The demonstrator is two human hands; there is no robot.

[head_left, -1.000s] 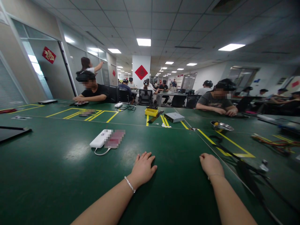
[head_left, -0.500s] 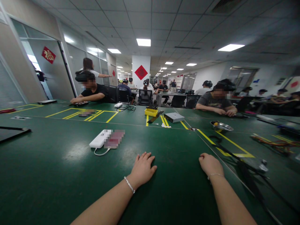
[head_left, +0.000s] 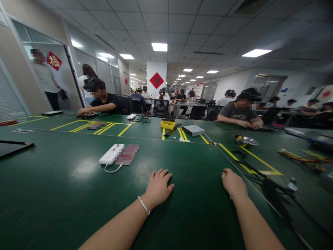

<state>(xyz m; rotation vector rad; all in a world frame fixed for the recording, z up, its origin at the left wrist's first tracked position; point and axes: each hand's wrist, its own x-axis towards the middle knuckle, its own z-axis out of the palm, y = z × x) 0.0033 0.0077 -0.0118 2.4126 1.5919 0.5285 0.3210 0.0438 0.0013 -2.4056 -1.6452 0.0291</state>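
My left hand (head_left: 158, 185) lies flat on the green table (head_left: 65, 187), fingers stretched out and slightly apart, holding nothing. A thin bracelet circles its wrist. My right hand (head_left: 232, 182) rests on the table to the right with its fingers curled under, and I see nothing in it. A white power bank (head_left: 111, 154) with a short white cable lies ahead and left of my left hand, beside a blurred pinkish item (head_left: 127, 155).
Black cables (head_left: 262, 177) and a small metal part lie right of my right hand. Farther off are a metal bowl (head_left: 246, 140), a grey box (head_left: 193, 130), a yellow bin (head_left: 168, 124), yellow floor-tape lines, a dark tablet (head_left: 13, 146) at left. Seated co-workers line the far edge.
My hands have stayed put. At the far left, a person has stepped into view by the door, and the standing person behind the seated co-worker lowered an arm.
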